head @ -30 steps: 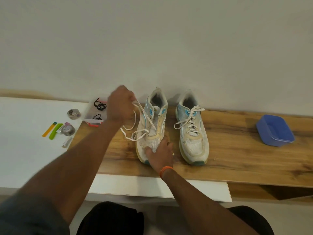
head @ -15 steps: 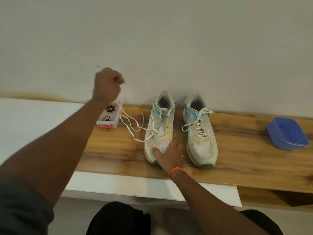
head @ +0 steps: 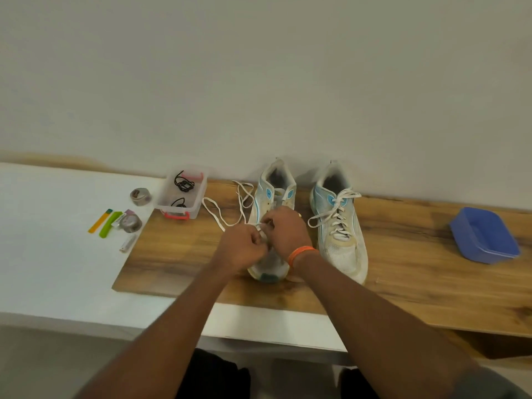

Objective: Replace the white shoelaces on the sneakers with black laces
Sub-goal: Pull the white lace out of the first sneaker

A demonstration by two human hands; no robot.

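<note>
Left hand [head: 243,249] pinches white lace [head: 221,217] | right hand [head: 285,228] pinches it too | over left sneaker [head: 276,191]

Both forearms are bare. The right wrist wears an orange band [head: 302,252], and a grey sleeve [head: 489,383] covers the right upper arm

Wooden tabletop [head: 403,272]: two sneakers [head: 339,226], clear box [head: 184,197], blue container [head: 483,234]. Adjoining white surface [head: 57,249]: two tape rolls [head: 133,222], green [head: 108,224] and yellow sticks [head: 99,220].
</note>
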